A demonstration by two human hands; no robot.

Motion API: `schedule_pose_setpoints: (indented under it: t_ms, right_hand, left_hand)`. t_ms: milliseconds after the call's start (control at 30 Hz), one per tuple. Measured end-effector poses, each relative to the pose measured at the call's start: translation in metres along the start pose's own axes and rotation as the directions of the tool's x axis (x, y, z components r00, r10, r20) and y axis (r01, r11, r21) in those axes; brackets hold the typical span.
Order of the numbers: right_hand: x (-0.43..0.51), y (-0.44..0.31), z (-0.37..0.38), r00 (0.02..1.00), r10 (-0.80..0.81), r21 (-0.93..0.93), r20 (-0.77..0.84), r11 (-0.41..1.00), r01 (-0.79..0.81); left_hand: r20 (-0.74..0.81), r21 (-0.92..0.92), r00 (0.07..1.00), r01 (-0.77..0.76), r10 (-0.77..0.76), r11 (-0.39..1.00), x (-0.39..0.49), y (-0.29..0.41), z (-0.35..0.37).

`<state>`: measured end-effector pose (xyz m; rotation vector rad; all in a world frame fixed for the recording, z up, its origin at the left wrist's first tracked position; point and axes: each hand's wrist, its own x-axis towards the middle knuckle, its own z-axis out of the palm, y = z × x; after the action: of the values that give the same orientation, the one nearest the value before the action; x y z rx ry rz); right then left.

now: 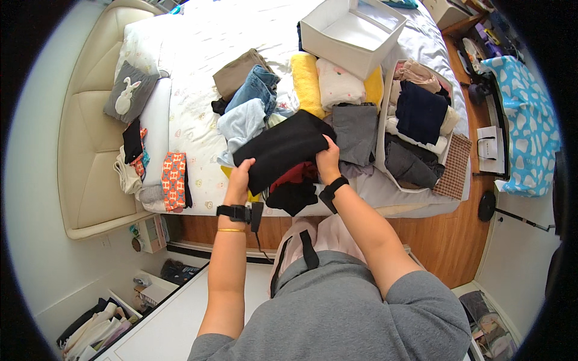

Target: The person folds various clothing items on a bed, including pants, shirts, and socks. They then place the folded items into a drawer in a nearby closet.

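A folded black cloth garment (286,146) is stretched between my two hands above the near side of the bed. My left hand (240,176) grips its lower left corner, and my right hand (328,158) has hold of its right end. Below the garment lie a dark red cloth (295,175) and a crumpled black cloth (293,198). Just beyond the left end are light blue clothing (239,124) and folded blue jeans (255,90). To the right of my right hand sits a folded dark grey garment (355,131).
A white fabric bin (384,169) full of folded clothes stands on the bed at right. Behind it, an empty white box (352,63) rests tilted by yellow towels (307,83). Orange patterned cloth (174,180) and a grey rabbit cushion (131,92) lie near the headboard (90,117).
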<state>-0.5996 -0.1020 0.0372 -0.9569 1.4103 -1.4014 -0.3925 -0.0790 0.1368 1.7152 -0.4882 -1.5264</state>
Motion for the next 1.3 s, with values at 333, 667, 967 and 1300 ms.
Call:
schedule_pose_setpoints:
  t_ms: [333, 667, 967, 1300]
  right_hand:
    - [-0.017, -0.081, 0.007, 0.986, -0.034, 0.124, 0.162, 0.992, 0.014]
    - [-0.034, -0.160, 0.017, 0.784, -0.442, -0.396, 0.435, 0.689, 0.608]
    - [-0.050, -0.172, 0.032, 0.767, -0.413, -0.285, 0.490, 0.756, 0.589]
    - [-0.007, -0.185, -0.025, 0.828, -0.270, -0.271, 0.491, 0.856, 0.440]
  left_hand:
    - [0.072, 0.334, 0.984, -0.175, 0.160, 0.926, -0.047, -0.025, 0.039]
    - [0.072, 0.312, 0.624, -0.755, 0.778, 0.577, -0.070, -0.013, 0.081]
    - [-0.138, -0.145, 0.795, -0.607, 0.591, 0.782, -0.036, -0.002, 0.069]
    - [0.332, -0.569, 0.863, -0.138, 0.380, 0.811, -0.070, 0.041, 0.016]
